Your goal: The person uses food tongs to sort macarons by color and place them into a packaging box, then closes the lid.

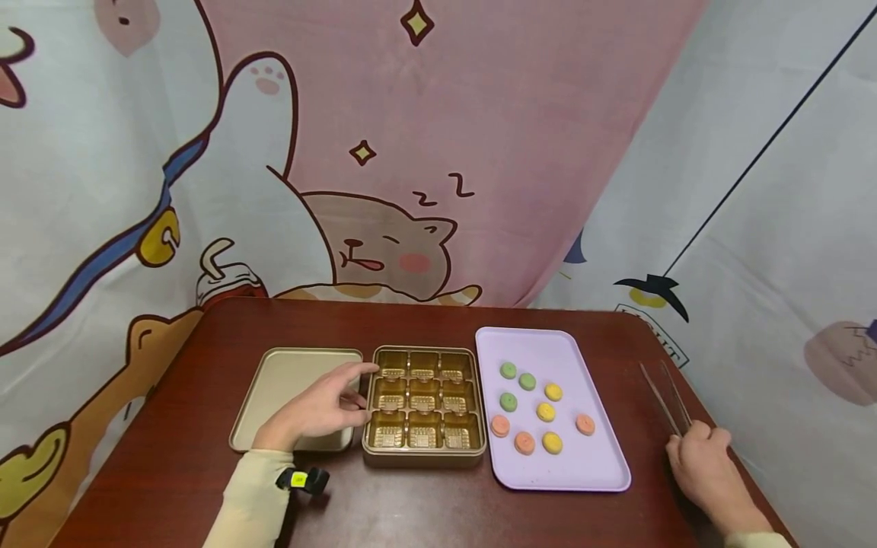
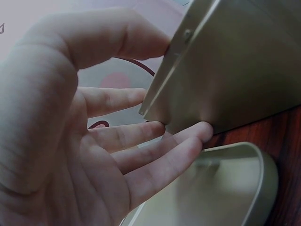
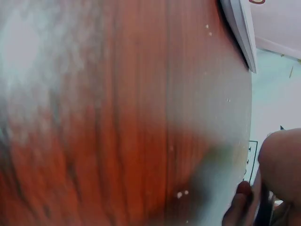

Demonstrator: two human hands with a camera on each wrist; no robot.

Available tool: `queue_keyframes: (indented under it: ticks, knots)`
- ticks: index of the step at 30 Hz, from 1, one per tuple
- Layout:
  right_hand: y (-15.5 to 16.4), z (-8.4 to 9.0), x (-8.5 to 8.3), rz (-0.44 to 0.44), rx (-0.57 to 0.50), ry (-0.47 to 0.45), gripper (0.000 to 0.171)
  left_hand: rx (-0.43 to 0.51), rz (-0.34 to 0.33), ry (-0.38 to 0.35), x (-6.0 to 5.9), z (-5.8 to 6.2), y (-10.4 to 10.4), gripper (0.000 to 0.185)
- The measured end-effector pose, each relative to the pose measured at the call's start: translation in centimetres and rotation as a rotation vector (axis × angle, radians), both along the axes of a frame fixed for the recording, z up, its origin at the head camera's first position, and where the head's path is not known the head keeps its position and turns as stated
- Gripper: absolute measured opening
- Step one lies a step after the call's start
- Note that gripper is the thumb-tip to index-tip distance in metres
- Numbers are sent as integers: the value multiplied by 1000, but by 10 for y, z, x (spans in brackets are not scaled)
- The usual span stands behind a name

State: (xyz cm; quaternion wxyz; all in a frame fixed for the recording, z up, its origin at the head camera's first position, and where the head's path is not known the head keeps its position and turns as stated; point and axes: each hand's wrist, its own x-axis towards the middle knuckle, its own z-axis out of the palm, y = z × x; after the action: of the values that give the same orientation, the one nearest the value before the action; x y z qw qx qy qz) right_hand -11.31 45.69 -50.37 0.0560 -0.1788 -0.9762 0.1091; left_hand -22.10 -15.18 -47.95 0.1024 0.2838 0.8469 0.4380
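Observation:
A gold tin box point(image 1: 425, 459) with a moulded insert of several small wells stands mid-table. My left hand point(image 1: 322, 407) rests against its left wall with straight fingers. The left wrist view shows the fingertips point(image 2: 197, 134) touching the box wall point(image 2: 235, 70). Its lid point(image 1: 288, 380) lies open side up under that hand and appears again as the lid point(image 2: 225, 188) below the fingers. To the right of the box, a lavender tray point(image 1: 582, 464) carries several green, yellow and orange round sweets point(image 1: 546, 412). At the table's right edge, my right hand point(image 1: 702, 460) curls over the near end of metal tongs point(image 1: 661, 396).
The dark red wooden table point(image 1: 411, 502) is backed by a cartoon-print curtain point(image 1: 384, 152). The tongs lie close to the table's right edge. In the blurred right wrist view there are the table top point(image 3: 117, 117), a tray corner point(image 3: 242, 28) and my fingers point(image 3: 277, 179).

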Motion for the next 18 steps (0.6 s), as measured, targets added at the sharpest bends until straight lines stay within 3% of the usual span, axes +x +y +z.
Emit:
queue_keyframes:
  ticks: [3,13,18]
  knots:
    - [-5,4,-1,3,-9,-3,38,0,1,0,0,-1,0,78]
    - [-22,23,0,155,7,-117,50,1,0,-11,0,-2,1,78]
    - [-33,29,0,245,58,-104,53,2,-4,-10,0,-1,1,78]
